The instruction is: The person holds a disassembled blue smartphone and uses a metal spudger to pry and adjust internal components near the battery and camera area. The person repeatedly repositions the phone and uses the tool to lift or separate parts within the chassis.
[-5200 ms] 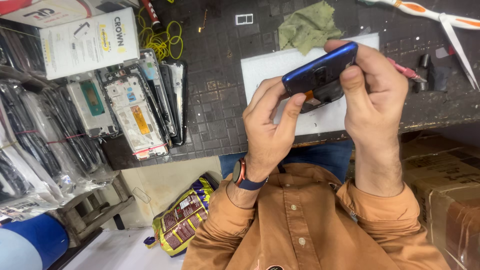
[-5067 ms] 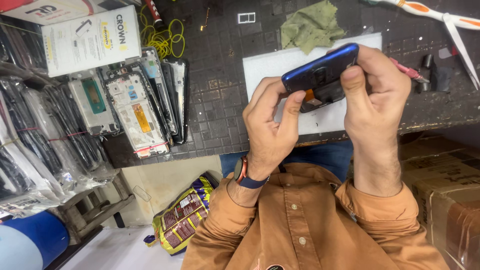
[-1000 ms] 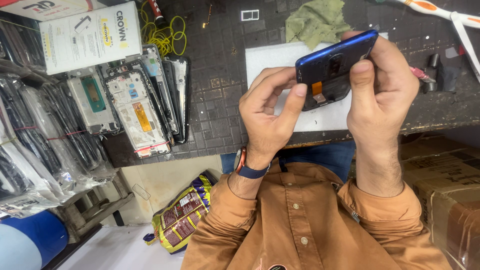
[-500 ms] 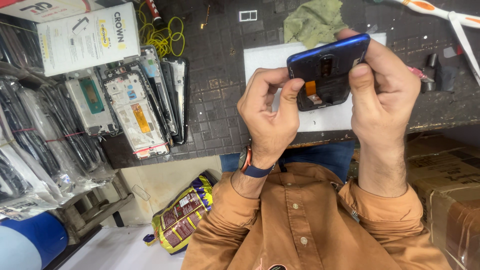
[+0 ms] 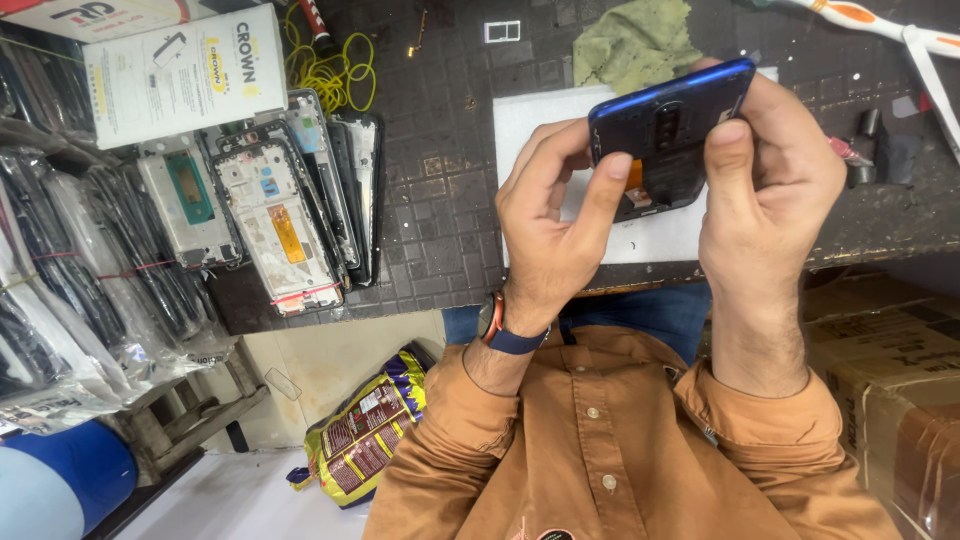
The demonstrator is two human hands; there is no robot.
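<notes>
I hold a blue phone (image 5: 665,125) with both hands above the white mat (image 5: 530,120) on the dark workbench. Its back faces me, with an opened section showing an orange part. My left hand (image 5: 550,230), with a band at the wrist, grips the phone's left end, and its thumb lies on the orange part. My right hand (image 5: 770,190) wraps the right end, thumb on the back and fingers behind.
A stack of stripped phone frames (image 5: 270,210) and a white box (image 5: 185,75) lie at left, beside bagged parts (image 5: 60,260). A yellow cable (image 5: 325,65), green cloth (image 5: 635,45) and a white-orange tool (image 5: 880,25) lie at the far edge. A cardboard box (image 5: 890,350) stands at right.
Since five seconds ago the phone has risen and shifted a little right in both hands. In the last half second my left thumb slid onto the orange part.
</notes>
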